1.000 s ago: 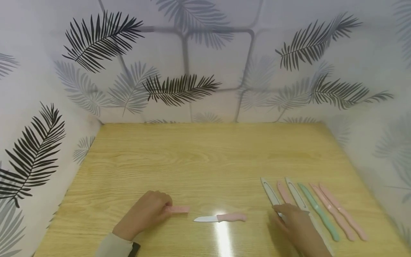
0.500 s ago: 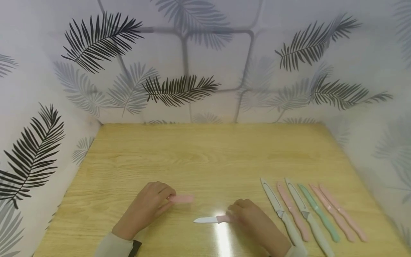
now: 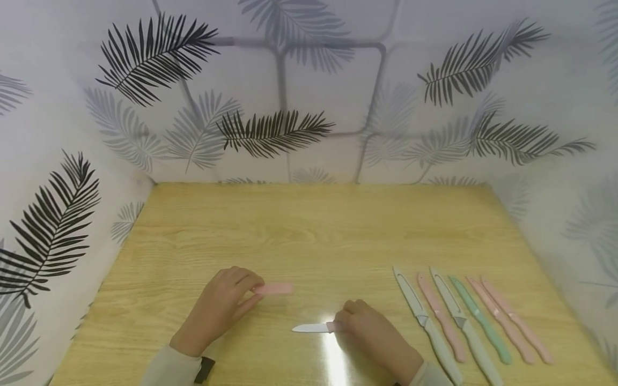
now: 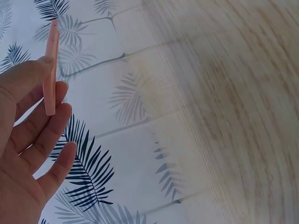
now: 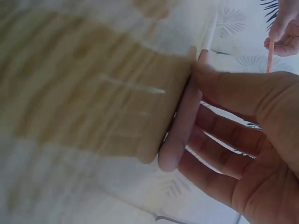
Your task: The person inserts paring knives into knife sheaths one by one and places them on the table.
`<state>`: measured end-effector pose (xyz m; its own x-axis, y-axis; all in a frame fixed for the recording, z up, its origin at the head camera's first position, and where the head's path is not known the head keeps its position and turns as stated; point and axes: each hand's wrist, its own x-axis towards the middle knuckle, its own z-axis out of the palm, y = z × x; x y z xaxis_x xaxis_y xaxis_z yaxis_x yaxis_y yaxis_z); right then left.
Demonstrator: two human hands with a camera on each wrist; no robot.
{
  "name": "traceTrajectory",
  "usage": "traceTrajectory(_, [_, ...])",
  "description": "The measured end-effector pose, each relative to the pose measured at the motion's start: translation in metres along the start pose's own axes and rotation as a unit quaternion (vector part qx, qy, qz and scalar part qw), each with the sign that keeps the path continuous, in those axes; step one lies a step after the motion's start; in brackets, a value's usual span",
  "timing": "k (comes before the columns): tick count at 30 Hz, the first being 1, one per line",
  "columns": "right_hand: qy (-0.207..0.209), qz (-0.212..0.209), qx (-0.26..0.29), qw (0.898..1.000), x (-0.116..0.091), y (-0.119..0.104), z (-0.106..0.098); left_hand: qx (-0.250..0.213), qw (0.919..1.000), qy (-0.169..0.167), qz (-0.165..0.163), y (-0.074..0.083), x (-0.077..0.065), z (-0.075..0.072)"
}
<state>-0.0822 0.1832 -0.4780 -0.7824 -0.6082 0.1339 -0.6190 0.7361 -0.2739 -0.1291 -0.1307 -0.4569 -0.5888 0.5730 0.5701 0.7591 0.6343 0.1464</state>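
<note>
My left hand pinches a slim pink knife sheath between thumb and fingers, above the table. The left wrist view shows this sheath edge-on, with a narrow line along its side. To its right and nearer me, my right hand grips the pink handle of a small paring knife. The bare white blade points left, below the sheath and apart from it. In the right wrist view the knife handle runs under my thumb, close to the tabletop; whether it touches the wood I cannot tell.
On the right of the wooden table lies a slanted row of several knives in covers: pale grey-green knives, a green knife and pink knives. Leaf-patterned sheeting encloses the back and sides.
My right hand has left the row of knives, moved left and taken hold of the paring knife's handle. My left hand has lifted the sheath slightly and moved it away from me.
</note>
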Motion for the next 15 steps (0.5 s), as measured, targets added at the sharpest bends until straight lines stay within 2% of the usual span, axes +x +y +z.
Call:
traceTrajectory(8, [-0.023, -0.013, -0.043, 0.999, 0.0028, 0.0022, -0.0003, -0.011, 0.9999, -0.003, -0.003, 0.0005, 0.0016, 0.0000])
traceTrajectory(15, [-0.024, -0.027, -0.050, 0.998, 0.0049, 0.0035, -0.0005, -0.012, 0.9999, -0.005, -0.003, 0.0004, 0.0018, 0.0003])
